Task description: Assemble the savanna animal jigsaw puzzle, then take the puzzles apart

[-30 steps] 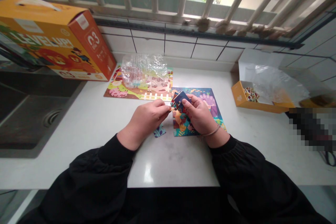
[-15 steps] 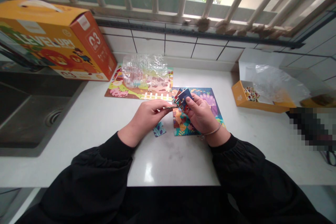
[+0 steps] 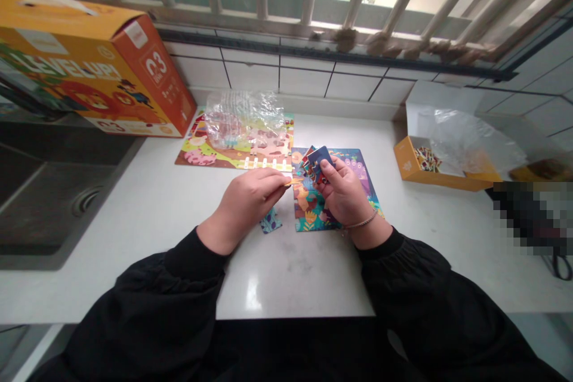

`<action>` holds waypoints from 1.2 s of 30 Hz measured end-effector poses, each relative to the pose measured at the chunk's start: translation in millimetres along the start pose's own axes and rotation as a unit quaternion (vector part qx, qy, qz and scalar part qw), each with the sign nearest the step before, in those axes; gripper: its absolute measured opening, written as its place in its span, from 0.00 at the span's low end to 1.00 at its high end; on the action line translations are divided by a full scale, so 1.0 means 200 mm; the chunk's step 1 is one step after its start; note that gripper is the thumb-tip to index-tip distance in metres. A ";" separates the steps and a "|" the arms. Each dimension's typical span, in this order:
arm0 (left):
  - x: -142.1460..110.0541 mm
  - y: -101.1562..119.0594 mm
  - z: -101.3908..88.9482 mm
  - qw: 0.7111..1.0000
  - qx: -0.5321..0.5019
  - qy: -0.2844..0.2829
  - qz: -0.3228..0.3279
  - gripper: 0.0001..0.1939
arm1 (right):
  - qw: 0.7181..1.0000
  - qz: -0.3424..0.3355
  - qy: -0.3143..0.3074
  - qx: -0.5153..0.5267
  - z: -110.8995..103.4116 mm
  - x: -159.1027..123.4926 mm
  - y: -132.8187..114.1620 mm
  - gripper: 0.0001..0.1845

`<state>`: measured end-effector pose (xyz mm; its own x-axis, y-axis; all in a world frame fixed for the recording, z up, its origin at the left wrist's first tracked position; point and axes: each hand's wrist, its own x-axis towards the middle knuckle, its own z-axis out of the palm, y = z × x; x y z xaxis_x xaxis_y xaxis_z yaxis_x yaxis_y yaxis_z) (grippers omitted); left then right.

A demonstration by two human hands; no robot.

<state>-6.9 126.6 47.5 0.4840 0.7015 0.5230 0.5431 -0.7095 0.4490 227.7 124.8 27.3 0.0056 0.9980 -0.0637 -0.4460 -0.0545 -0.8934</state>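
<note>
Head cam: left hand (image 3: 246, 203) is pinched closed on one thin piece (image 3: 294, 181), right hand (image 3: 347, 194) is curled pretty snugly around a small stack of puzzle pieces (image 3: 319, 156) over the blue puzzle (image 3: 313, 218). Another loose piece (image 3: 271, 224) lies near the left hand, on the counter (image 3: 295, 280).

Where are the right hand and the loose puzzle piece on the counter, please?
Right hand (image 3: 345, 196): head view, middle of the hand.
Loose puzzle piece (image 3: 271, 223): head view, its patterned upper face.
</note>
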 end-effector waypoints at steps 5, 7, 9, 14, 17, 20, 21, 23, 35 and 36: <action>0.02 0.00 0.03 0.946 -0.231 -0.046 -0.221 0.11 | 0.997 -0.001 -0.066 -0.042 -0.02 -0.01 0.01 0.25; 0.02 -0.02 0.05 0.902 -0.343 -0.052 -0.256 0.12 | 0.993 -0.005 -0.085 -0.087 -0.03 -0.01 0.02 0.25; 0.01 -0.03 0.07 0.873 -0.409 -0.059 -0.258 0.13 | 0.987 -0.018 -0.081 -0.136 -0.05 -0.01 0.04 0.25; 0.01 -0.03 0.08 0.883 -0.415 -0.080 -0.203 0.11 | 0.979 -0.043 -0.085 -0.182 -0.06 0.00 0.06 0.27; 0.01 -0.02 0.06 0.903 -0.385 -0.090 -0.168 0.16 | 0.965 -0.077 -0.103 -0.230 -0.05 -0.01 0.05 0.23; 0.02 -0.03 0.04 0.941 -0.281 -0.099 -0.159 0.16 | 0.928 -0.120 -0.113 -0.333 -0.05 -0.02 0.04 0.18; 0.02 -0.04 0.03 0.954 -0.238 -0.097 -0.157 0.14 | 0.914 -0.131 -0.119 -0.365 -0.05 -0.02 0.03 0.17; 0.02 -0.06 0.03 0.970 -0.169 -0.090 -0.149 0.11 | 0.890 -0.142 -0.136 -0.411 -0.05 -0.03 0.02 0.17; 0.02 -0.05 0.01 0.978 -0.132 -0.105 -0.124 0.11 | 0.809 -0.181 -0.171 -0.532 -0.07 -0.02 0.01 0.19; 0.02 -0.05 0.01 0.980 -0.129 -0.097 -0.116 0.11 | 0.807 -0.192 -0.174 -0.530 -0.07 -0.02 0.01 0.18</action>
<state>-9.1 137.1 43.0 0.5035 0.8275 0.2486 0.4751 -0.5054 0.7203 239.0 120.8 19.4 -0.3726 0.8868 0.2734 0.5467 0.4478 -0.7075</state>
